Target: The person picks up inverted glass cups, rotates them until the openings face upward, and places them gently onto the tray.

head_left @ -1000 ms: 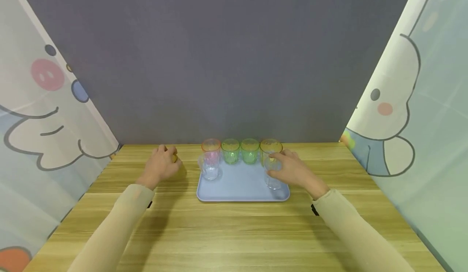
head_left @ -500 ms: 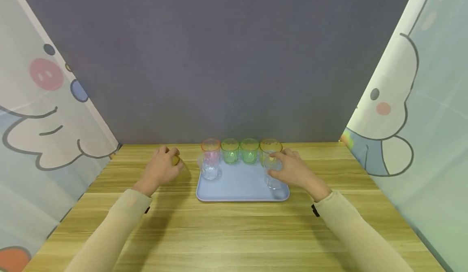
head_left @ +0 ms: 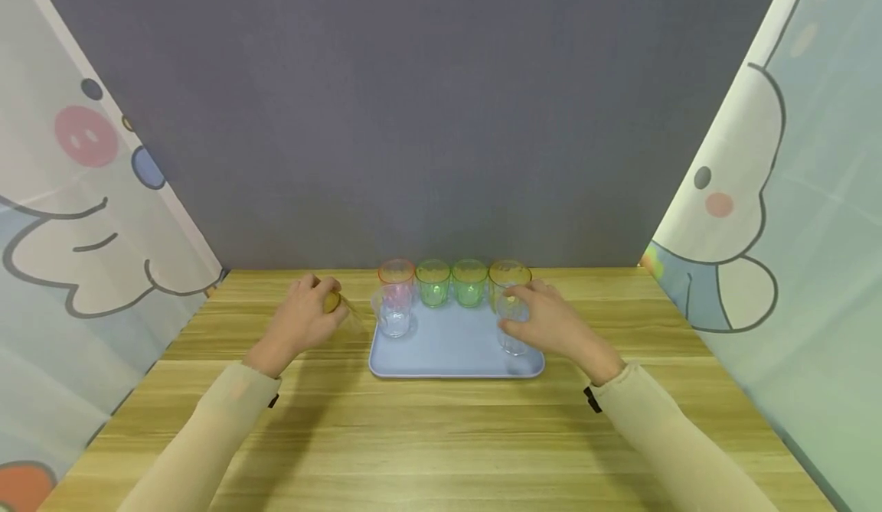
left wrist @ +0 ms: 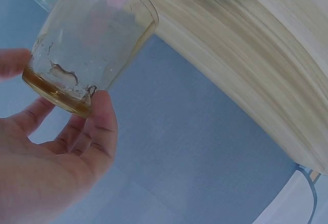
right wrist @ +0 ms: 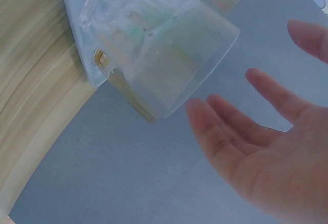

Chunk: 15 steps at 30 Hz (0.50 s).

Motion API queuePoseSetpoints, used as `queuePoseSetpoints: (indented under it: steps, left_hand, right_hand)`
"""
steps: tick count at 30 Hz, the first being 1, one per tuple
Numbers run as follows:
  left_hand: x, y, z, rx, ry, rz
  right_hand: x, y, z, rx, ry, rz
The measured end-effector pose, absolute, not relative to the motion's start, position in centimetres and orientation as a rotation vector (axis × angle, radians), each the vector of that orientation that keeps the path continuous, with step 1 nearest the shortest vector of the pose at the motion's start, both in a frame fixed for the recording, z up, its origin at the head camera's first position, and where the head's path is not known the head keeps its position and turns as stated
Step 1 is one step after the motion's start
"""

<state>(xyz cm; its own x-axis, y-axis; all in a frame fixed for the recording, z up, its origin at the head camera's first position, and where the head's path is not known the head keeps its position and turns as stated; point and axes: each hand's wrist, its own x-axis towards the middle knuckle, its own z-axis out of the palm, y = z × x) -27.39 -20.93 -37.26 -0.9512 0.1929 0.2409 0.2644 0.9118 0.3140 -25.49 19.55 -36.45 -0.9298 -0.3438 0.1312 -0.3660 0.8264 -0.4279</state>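
Note:
My left hand (head_left: 299, 317) pinches an amber-tinted drinking glass (left wrist: 92, 39) by its thick base, left of the tray. The glass tilts in the head view, its mouth pointing away from the palm. At the tray's right side, my right hand (head_left: 551, 324) has its fingers spread beside the rim of a clear glass (right wrist: 174, 55). In the right wrist view the fingertips appear slightly apart from that glass, which stands upright on the pale blue tray (head_left: 455, 366).
Along the tray's back stand a pink glass (head_left: 396, 275), two green glasses (head_left: 433, 286) and a yellow glass (head_left: 508, 273). A clear mug (head_left: 395, 321) stands at the tray's left. A grey panel (head_left: 441, 152) rises behind the wooden table (head_left: 427, 443).
My left hand has shifted slightly, and the amber-tinted glass has swung further into view on its right. The right hand and the glasses on the tray hold their places.

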Motion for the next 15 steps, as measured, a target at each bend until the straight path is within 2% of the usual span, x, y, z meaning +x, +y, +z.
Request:
queuePoseSetpoints:
  steps: [15]
  left_hand:
    - [-25.6,-20.1,-37.2,-0.356,-2.795,-0.633]
  right_hand:
    - [-24.5,18.0,-37.2,0.683,-2.756,1.221]
